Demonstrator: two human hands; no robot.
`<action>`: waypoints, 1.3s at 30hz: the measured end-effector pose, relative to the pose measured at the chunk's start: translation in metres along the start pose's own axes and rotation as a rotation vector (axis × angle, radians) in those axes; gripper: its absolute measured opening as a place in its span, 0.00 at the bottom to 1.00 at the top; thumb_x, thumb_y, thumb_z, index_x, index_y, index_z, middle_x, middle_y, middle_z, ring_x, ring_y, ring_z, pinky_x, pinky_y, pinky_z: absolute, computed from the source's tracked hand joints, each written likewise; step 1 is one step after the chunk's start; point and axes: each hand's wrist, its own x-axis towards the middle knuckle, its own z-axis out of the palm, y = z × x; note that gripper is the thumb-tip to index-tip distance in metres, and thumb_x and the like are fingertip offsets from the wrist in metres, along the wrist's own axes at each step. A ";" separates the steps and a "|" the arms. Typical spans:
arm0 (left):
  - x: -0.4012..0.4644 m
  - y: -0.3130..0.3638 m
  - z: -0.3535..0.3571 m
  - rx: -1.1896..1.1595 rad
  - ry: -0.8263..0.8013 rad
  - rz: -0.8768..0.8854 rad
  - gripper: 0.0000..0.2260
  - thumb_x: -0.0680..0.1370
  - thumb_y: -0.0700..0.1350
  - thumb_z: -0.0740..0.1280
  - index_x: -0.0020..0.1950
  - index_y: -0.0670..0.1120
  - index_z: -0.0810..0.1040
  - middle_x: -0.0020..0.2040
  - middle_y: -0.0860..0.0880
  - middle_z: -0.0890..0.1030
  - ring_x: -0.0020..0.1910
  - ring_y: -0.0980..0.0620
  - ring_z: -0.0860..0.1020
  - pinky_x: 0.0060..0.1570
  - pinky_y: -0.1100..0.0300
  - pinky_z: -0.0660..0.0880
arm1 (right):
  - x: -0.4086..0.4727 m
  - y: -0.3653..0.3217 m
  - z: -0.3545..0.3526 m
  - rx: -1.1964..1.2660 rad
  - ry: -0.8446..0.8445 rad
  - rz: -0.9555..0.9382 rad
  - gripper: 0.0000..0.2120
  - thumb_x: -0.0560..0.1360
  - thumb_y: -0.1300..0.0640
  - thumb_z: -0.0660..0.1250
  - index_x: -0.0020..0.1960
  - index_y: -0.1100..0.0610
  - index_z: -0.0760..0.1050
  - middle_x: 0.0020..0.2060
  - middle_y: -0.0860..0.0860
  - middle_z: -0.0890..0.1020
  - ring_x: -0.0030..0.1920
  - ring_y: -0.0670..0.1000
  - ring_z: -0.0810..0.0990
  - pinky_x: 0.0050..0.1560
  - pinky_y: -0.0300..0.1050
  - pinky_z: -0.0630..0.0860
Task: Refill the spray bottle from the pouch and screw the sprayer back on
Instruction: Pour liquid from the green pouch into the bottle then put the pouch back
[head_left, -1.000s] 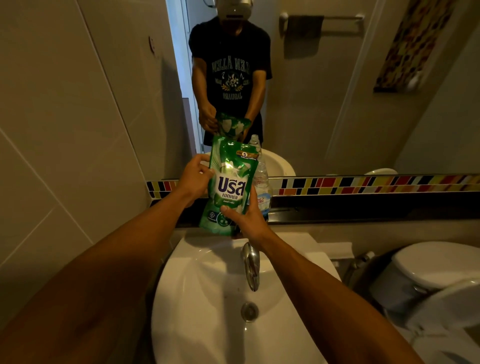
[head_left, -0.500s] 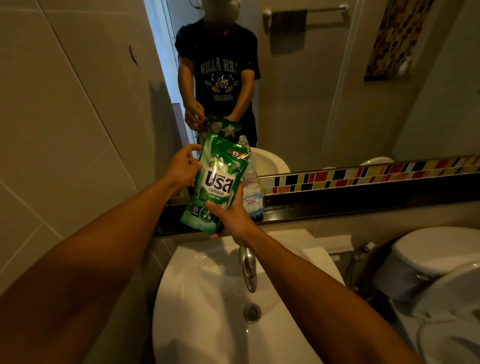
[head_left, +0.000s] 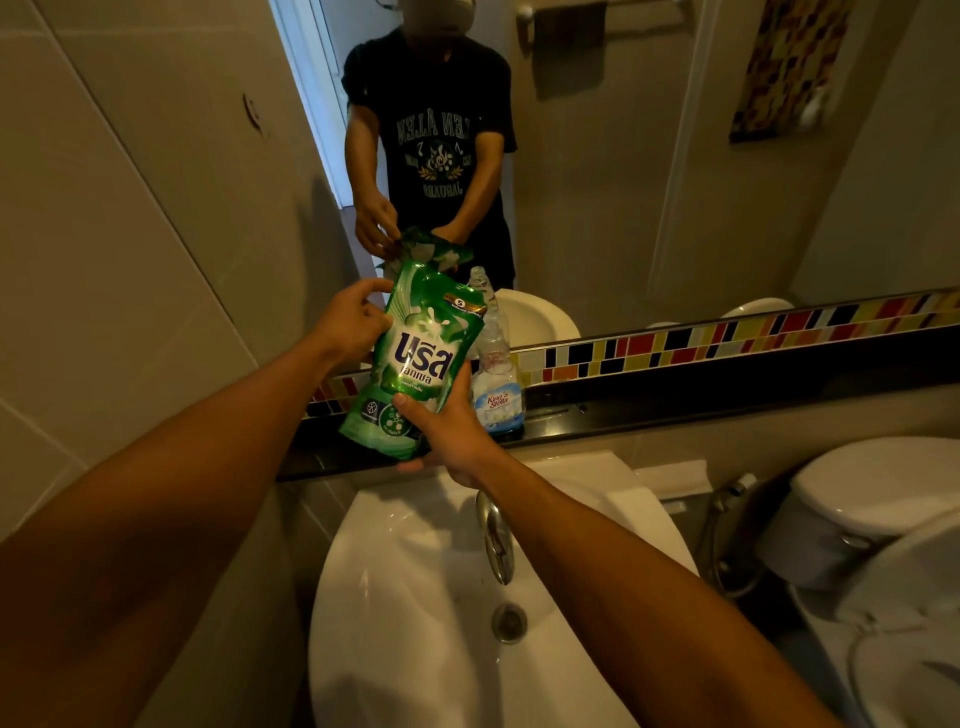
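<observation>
Both hands are on the glossy green plastic refill pouch (head_left: 415, 364), held up above the back of the white ceramic basin (head_left: 415, 597): the left hand (head_left: 350, 325) pinches its upper left corner, the right hand (head_left: 449, 434) cups the bottom. Over the last second it has tipped, top leaning right toward the clear plastic spray bottle (head_left: 493, 374), which stands open-necked, sprayer off, on the dark shelf (head_left: 675, 400) just behind. Nothing pours yet; I can't tell whether the pouch is opened. Looks like they're lining up the pour. Chrome tap (head_left: 493, 535) sits below.
</observation>
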 end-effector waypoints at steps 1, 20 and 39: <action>0.000 0.001 0.000 0.005 -0.002 -0.002 0.21 0.79 0.32 0.63 0.71 0.45 0.69 0.39 0.46 0.77 0.38 0.49 0.78 0.36 0.52 0.79 | 0.000 0.000 0.000 0.011 0.001 0.003 0.49 0.78 0.59 0.74 0.79 0.31 0.42 0.71 0.46 0.72 0.63 0.58 0.77 0.43 0.71 0.83; -0.002 0.016 -0.002 0.077 -0.034 -0.003 0.20 0.80 0.33 0.63 0.71 0.46 0.70 0.41 0.42 0.78 0.45 0.40 0.80 0.51 0.35 0.79 | 0.006 0.004 0.005 0.060 0.014 -0.001 0.46 0.78 0.59 0.74 0.79 0.34 0.45 0.74 0.51 0.71 0.70 0.64 0.75 0.46 0.77 0.79; 0.000 0.024 -0.008 0.143 -0.057 0.018 0.21 0.80 0.36 0.64 0.72 0.48 0.69 0.45 0.43 0.80 0.51 0.38 0.82 0.52 0.36 0.80 | 0.011 0.003 0.010 0.107 -0.002 0.003 0.45 0.79 0.58 0.73 0.78 0.32 0.47 0.75 0.52 0.70 0.70 0.67 0.73 0.47 0.79 0.78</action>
